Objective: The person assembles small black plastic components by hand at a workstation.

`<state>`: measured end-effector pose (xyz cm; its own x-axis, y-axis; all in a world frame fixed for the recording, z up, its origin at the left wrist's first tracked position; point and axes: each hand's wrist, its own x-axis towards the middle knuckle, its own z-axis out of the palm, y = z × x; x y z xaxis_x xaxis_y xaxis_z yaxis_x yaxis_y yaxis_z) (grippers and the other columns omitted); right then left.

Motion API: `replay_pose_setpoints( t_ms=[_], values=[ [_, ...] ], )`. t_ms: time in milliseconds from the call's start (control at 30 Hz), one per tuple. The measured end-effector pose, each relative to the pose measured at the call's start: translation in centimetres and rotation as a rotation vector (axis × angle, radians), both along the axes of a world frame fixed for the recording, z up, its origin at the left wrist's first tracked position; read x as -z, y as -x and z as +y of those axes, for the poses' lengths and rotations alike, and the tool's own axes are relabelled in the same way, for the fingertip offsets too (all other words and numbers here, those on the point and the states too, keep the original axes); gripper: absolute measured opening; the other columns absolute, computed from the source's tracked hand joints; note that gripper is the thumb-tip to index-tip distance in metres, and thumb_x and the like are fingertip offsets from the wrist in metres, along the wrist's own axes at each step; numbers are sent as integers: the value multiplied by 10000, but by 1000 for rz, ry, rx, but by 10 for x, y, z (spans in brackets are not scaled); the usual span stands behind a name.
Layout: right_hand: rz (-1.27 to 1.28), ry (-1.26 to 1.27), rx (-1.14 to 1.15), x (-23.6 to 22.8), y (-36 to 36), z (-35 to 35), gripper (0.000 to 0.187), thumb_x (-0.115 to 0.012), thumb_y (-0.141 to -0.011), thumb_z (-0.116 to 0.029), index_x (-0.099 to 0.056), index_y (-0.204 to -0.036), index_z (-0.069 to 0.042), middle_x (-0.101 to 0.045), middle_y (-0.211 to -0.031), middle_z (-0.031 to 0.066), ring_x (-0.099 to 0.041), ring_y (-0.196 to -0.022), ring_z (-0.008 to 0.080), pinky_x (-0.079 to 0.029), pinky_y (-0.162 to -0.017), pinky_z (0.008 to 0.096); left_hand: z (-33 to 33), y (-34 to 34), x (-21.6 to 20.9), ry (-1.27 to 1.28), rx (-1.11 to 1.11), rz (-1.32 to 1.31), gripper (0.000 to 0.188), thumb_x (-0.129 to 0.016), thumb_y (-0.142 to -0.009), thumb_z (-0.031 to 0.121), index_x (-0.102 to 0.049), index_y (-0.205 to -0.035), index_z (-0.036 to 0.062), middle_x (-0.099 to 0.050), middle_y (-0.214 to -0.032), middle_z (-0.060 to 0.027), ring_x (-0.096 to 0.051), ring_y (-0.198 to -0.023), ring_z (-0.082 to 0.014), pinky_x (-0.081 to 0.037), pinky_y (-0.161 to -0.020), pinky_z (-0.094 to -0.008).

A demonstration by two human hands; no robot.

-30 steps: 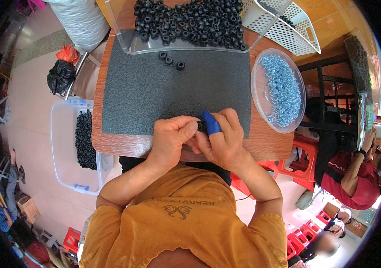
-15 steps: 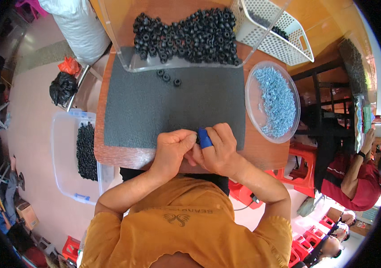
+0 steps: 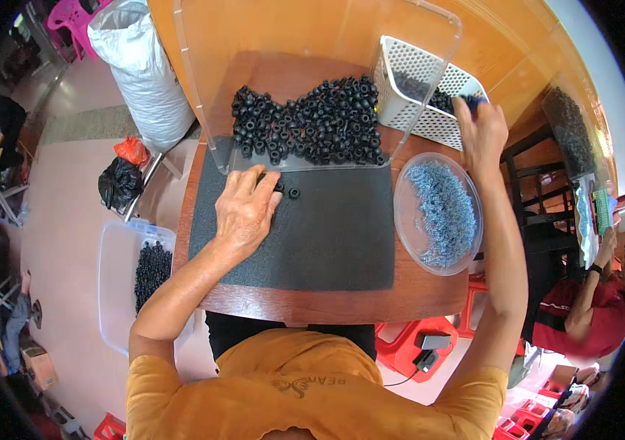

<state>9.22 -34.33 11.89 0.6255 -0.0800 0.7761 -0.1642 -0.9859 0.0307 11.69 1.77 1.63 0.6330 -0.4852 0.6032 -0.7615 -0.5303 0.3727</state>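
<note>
My left hand lies on the dark grey mat, its fingers stretched out over a few loose black rings; the ring nearest the fingertips is partly hidden. Raised to the far right, my right hand is above the rim of a white perforated basket that has small dark pieces in it. The thumb stands apart from the other fingers, and a blue sleeve covers one finger. I see nothing held in either hand. Beyond the mat, a clear plastic bin lies with a heap of black rings in it.
A clear round tray of small bluish metal parts stands right of the mat on the brown table. To the left on the floor is a clear tub with black pieces. A white sack and a red stool stand nearby.
My hands were together at the mat's near edge and have parted. The left moved forward to the loose rings; the right moved far right to the basket. The view has shifted.
</note>
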Motion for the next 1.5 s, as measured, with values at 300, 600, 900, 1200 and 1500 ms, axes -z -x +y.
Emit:
replay_pose_setpoints(
  t_ms=[300, 600, 900, 1200, 1500],
  values=[
    [-182, 92, -175, -4, -11, 18, 172, -677, -723, -53, -600, -863, 8, -554, -735, 164, -510, -720, 332, -414, -633, 420, -22, -13, -2, -124, 49, -160, 420, -715, -703, 154, -554, -1058, -3, -521, -1076, -223, -503, -941, -350, -436, -801, -422],
    [86, -83, -511, 33, 26, 83, 174, -653, -667, 38, -574, -820, 21, -560, -738, 138, -511, -662, 310, -437, -580, 393, -105, -61, 1, -219, 267, -26, 456, -715, -710, 221, -565, -1124, 100, -501, -1137, -182, -454, -1055, -342, -408, -859, -440],
    [165, -274, -301, 43, 70, 40, 116, -659, -700, -8, -547, -720, 12, -538, -683, 158, -529, -658, 349, -420, -576, 428, -110, -55, 12, -248, 277, -31, 492, -725, -681, 156, -533, -1123, 55, -499, -1098, -138, -457, -1023, -319, -392, -861, -409],
    [425, -426, -312, 76, 120, 29, 245, -679, -654, -27, -449, -581, 16, -490, -610, 151, -510, -658, 344, -402, -573, 439, -95, -34, 14, -288, 362, -148, 412, -690, -697, 77, -536, -1077, 38, -499, -1117, -152, -469, -1029, -320, -403, -854, -408],
    [515, -184, -281, 103, 130, 44, 149, -621, -596, 39, -487, -652, 6, -520, -728, 162, -516, -715, 341, -441, -602, 425, -75, -13, 2, -342, 454, -109, 346, -691, -709, 111, -570, -1021, 25, -524, -1112, -176, -480, -996, -294, -382, -814, -396]
  ],
)
